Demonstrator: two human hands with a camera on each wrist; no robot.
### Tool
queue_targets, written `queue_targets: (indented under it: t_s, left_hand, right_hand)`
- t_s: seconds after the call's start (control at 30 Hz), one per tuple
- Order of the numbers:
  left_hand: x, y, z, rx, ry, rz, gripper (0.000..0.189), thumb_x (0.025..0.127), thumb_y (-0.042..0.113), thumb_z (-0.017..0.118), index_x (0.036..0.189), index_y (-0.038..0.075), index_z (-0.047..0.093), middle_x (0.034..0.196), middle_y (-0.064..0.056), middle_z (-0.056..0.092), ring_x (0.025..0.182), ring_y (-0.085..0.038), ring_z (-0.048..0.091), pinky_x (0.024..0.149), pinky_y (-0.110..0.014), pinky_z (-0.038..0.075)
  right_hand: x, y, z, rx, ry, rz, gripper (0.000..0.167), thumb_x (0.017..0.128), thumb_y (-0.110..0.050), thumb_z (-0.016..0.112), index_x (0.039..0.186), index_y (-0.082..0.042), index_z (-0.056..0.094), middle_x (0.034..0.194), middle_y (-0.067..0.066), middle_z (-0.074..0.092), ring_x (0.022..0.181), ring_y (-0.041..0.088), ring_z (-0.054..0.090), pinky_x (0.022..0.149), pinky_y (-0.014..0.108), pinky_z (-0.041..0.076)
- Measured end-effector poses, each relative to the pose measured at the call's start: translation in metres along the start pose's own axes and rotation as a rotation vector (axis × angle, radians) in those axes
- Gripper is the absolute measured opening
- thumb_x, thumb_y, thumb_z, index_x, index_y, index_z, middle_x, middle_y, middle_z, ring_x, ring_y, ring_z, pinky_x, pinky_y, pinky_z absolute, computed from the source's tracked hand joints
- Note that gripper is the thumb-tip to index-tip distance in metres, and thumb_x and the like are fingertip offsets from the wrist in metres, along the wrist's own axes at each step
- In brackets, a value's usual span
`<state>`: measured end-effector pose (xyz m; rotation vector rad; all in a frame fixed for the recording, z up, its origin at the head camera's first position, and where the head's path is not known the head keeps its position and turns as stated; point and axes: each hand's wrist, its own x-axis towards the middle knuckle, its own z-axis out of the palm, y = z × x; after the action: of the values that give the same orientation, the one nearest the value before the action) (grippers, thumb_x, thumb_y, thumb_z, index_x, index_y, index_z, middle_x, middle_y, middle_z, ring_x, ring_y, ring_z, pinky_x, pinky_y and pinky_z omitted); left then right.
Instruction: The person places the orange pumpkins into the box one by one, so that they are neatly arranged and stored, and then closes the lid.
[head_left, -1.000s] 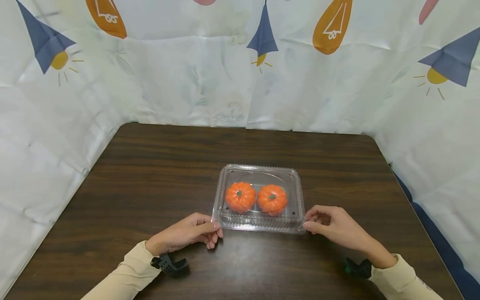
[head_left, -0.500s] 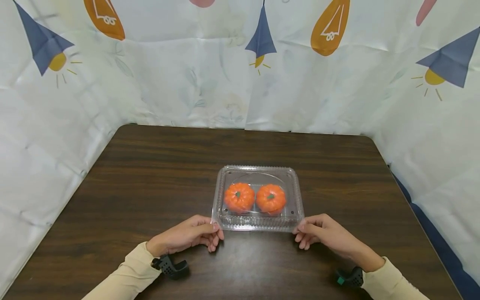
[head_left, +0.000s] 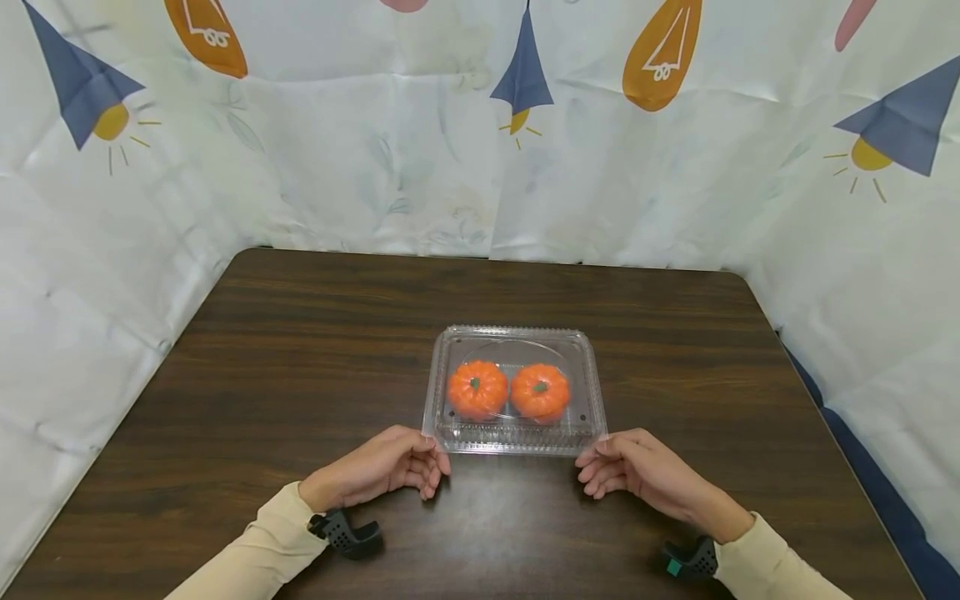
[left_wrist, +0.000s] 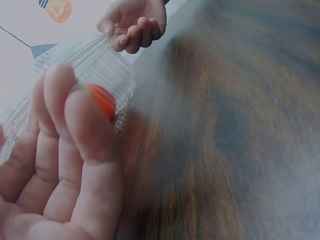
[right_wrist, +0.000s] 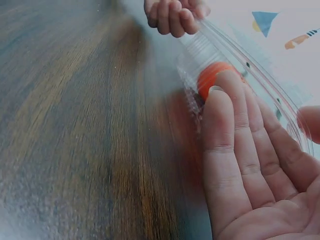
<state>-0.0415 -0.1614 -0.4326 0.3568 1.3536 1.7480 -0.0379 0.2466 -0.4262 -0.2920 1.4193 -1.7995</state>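
Observation:
A clear plastic clamshell container (head_left: pixel 513 437), lid down, lies on the table in the head view. Through its lid show two small orange pumpkins with green stems, a left pumpkin (head_left: pixel 477 392) and a right pumpkin (head_left: pixel 540 395), side by side. My left hand (head_left: pixel 393 467) pinches the container's near left corner at the rim. At the near right corner, my right hand (head_left: pixel 637 471) pinches the rim, thumb above and fingers lower. The wrist views show the fingers (left_wrist: pixel 95 130) extended beside the container's wall; exact contact under the rim is hidden.
The dark wood-grain table (head_left: pixel 337 333) extends around the container. A white printed cloth (head_left: pixel 315 167) hangs behind it and along both sides. A black strap device sits at each wrist, the left wrist device (head_left: pixel 348 533) and the right wrist device (head_left: pixel 693 558).
My right hand has shifted left from the container's right side to its near right corner. The container has moved slightly away from me. My left hand stays at its corner.

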Motion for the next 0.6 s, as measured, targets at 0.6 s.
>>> queue_targets:
  t_s: [0.6]
  left_hand:
    - [0.009,0.004,0.003,-0.001,0.175,-0.038,0.033,0.104,0.013,0.037,0.094,0.004,0.067,0.089,-0.001,0.068,0.076,-0.009,0.063,0.071,-0.022,0.058]
  right_hand:
    - [0.013,0.004,-0.001,0.054,0.039,-0.074,0.039,0.106,-0.006,0.036,0.106,-0.001,0.075,0.098,0.004,0.081,0.091,0.013,0.079,0.082,0.031,0.065]
